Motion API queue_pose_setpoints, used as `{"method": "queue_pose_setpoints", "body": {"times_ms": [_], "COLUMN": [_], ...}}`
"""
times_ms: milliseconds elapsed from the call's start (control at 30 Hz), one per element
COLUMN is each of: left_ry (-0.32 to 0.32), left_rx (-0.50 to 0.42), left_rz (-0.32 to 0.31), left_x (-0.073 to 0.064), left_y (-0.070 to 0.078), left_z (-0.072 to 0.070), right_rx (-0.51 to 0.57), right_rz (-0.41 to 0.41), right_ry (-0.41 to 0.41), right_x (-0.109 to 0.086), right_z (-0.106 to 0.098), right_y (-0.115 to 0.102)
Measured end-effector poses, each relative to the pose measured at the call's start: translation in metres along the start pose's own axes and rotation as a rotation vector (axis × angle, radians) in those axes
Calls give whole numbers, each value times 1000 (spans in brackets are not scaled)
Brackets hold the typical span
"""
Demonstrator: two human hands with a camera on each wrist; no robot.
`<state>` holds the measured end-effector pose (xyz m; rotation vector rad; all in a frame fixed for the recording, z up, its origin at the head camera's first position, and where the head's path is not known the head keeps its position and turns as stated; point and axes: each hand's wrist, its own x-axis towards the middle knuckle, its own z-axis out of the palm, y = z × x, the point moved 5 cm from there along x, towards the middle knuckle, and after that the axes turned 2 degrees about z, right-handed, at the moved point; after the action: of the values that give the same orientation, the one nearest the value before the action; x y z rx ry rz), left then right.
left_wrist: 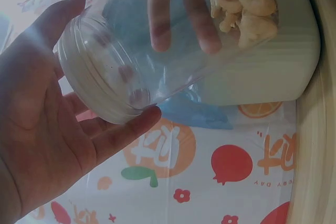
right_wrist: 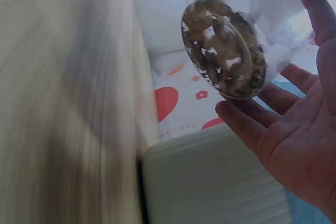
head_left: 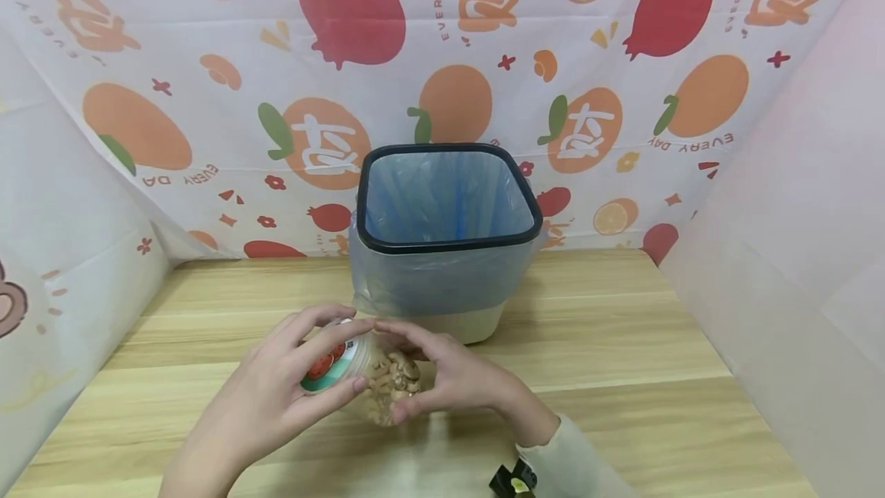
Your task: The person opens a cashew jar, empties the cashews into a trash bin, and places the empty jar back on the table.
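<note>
A clear plastic jar (head_left: 387,386) of cashew nuts (left_wrist: 257,3) is held tilted between both hands, above the wooden table in front of a bin. My left hand (head_left: 276,386) grips the jar's lid (left_wrist: 97,72), which bears a green, white and red label in the head view. My right hand (head_left: 459,375) holds the jar's body nearer its base, thumb on the near side. In the right wrist view, the nuts lie gathered at the jar's round bottom (right_wrist: 223,48). The left wrist view shows the lid still on the jar, with right-hand fingers behind the clear wall.
A pale bin (head_left: 477,325) with a black rim (head_left: 449,246) and a blue liner bag (head_left: 415,279) stands just behind the hands. The wooden table (head_left: 622,375) is bounded by a fruit-print cloth (head_left: 394,114) at the back and white side sheets.
</note>
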<state>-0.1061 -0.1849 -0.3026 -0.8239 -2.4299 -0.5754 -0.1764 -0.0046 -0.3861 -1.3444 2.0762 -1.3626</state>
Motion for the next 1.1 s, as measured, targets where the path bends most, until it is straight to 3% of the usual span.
{"method": "queue_pose_setpoints", "body": {"times_ms": [167,400,633,1100], "left_ry": [-29,33,96,133], "left_rx": [-30,-83,-148,-258], "left_rz": [1,65,124,163], "left_x": [0,7,20,41], "left_y": [4,15,24,27], "left_z": [6,12,16,26], "right_rx": [-42,-34,-14,-49], "right_rz": [-10,-52,-41,-36], "right_ry": [-31,-13,14,105], "right_x": [-4,-10,-17,-30], "right_z": [-2,-9,-25,-49], "right_y": [-1,-7,-13,-25]}}
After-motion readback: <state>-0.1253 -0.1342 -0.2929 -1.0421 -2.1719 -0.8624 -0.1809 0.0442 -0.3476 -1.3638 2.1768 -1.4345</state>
